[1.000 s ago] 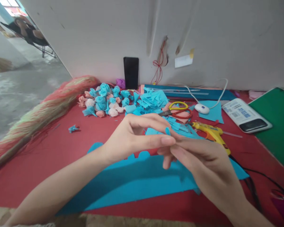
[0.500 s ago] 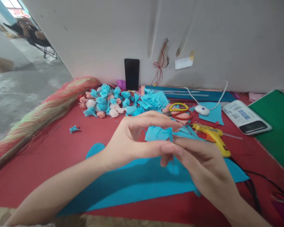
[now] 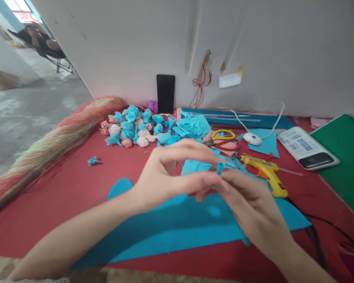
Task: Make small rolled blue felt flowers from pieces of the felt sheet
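Between my hands is a strip of light blue crepe paper, its right end rolled into a small tight coil at my right fingertips. My left hand comes from the left, thumb below and fingers above, closed on the strip's right part. My right hand pinches the coil, its thumb touching my left thumb. A large blue paper sheet lies beneath both hands. Behind them are a pile of cut blue pieces and a heap of blue and pink paper flowers.
Scissors and a yellow glue gun lie on the red table. A phone leans on the back panel. Bundled strands line the left edge; a green board is right. A person reclines far left.
The paper between my hands has turned, and its rolled end now shows above my thumbs. The part that hung below my fingers is out of sight. Both hands stay close together.
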### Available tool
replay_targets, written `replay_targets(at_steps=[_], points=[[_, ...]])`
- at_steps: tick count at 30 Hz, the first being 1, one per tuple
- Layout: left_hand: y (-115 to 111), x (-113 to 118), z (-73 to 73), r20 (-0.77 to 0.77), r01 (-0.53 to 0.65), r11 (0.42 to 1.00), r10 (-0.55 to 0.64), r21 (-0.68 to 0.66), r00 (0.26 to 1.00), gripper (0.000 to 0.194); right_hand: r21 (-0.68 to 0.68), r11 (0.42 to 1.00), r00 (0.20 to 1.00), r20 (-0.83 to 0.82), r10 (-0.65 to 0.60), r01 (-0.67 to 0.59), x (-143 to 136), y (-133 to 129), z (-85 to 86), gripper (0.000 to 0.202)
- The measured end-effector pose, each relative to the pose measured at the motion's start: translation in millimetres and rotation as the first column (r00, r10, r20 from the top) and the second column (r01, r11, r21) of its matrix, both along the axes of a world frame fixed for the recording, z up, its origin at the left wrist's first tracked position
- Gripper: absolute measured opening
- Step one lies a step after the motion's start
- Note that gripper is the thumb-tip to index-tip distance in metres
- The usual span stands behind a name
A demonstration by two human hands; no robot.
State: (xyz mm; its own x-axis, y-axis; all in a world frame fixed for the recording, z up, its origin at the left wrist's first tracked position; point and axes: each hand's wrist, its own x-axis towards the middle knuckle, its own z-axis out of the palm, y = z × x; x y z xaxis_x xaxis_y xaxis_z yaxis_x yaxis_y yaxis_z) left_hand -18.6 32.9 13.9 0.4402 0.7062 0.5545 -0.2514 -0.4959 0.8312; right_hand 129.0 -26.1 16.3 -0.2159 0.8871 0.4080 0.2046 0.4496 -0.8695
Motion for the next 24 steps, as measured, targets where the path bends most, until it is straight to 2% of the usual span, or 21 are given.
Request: replay_targets(at_steps=[3,6,9,15,21,24], points=[[-0.6,1.4,2.0,-0.069,-0.096,0.961,0.117,0.259,0.991,0.005,0.118,0.993,0.998,0.061,-0.019,0.011,2.2,4.8,-4.8,0.023],[0.1,0.5,4.8,-0.067,-0.174,0.864,0.231,0.472,0.971,0.003,0.207,0.978,0.994,0.11,-0.025,0.001,4.8,12.0,-10.8,0.021],[1.6,-1.7,5.7,-0.091,-0.214,0.771,0.332,0.6,0.939,0.006,0.224,0.975,0.993,0.117,-0.023,-0.004,7.2,17.0,-15.3,0.02],[1.7,-3.5,3.3,-0.088,-0.256,0.651,0.447,0.714,0.89,0.005,0.246,0.969,0.99,0.141,-0.02,-0.016,9.9,17.5,-17.3,0.016],[0.9,-5.3,5.3,-0.103,-0.208,0.614,0.432,0.762,0.896,0.007,0.261,0.965,0.987,0.157,-0.024,-0.018,8.0,19.9,-19.3,0.02],[0.5,-6.0,4.9,-0.117,-0.202,0.618,0.435,0.76,0.893,0.008,0.27,0.963,0.985,0.169,-0.028,-0.019,7.7,19.6,-19.4,0.02]])
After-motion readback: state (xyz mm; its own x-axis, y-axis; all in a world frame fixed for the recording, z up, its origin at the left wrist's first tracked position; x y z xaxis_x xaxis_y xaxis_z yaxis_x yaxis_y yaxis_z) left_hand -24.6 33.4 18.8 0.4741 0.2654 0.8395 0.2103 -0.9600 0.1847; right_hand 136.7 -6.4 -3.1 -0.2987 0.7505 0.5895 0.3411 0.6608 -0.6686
